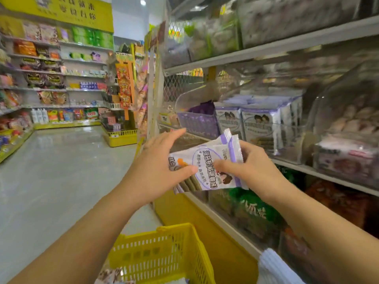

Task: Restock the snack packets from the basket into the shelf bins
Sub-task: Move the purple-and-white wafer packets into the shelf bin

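Far left of the frame is the open aisle floor [61,171], with other shelves [51,78] behind it at upper left. At the bottom centre sits the yellow basket [174,227]. A few wrappers [114,275] show at its lower left edge, blurred, so it seems stock is still waiting there.

Just above, at mid-frame, the left hand [162,160] pinches a small stack of snack packets [209,162]. Its thumb lies on the front face and its fingers reach behind. The packets are white and purple, tilted, and held in the air in front of the shelf, not yet in any bin. The right hand [252,162] grips the same stack from the other side, thumb on the front and fingers curled round the back edge.

To the right and slightly higher, a clear bin [291,152] already holds upright packs [258,126] of matching design, with what looks like room left in front.

The job looks partway through: this bin is partly filled, one handful is about to go in, and the basket is not emptied.
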Available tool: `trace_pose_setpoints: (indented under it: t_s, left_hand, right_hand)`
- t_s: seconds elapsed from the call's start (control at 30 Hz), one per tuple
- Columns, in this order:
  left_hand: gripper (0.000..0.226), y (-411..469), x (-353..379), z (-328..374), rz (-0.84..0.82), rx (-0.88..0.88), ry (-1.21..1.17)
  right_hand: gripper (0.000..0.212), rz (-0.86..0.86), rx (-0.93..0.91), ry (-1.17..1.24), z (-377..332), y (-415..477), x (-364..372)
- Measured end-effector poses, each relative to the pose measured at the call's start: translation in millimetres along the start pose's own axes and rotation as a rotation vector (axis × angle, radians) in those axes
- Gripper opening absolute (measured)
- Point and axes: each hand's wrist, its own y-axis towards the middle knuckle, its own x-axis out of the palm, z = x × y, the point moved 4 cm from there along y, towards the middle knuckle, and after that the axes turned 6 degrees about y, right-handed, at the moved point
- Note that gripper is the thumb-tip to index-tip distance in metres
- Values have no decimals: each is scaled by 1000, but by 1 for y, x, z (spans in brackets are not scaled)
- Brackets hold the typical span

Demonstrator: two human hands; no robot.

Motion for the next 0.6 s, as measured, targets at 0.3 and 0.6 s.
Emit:
trace_pose_setpoints:
  t_s: [0.3, 0.6]
  left_hand:
    - [57, 52, -25, 67, -262, 112, -232]
    - [60, 110, -35, 108, -161, 230, -408]
  right_hand:
    - [48, -98, -131, -154, -91, -2, -46]
    - [56, -288, 84, -68, -148, 16, -103]
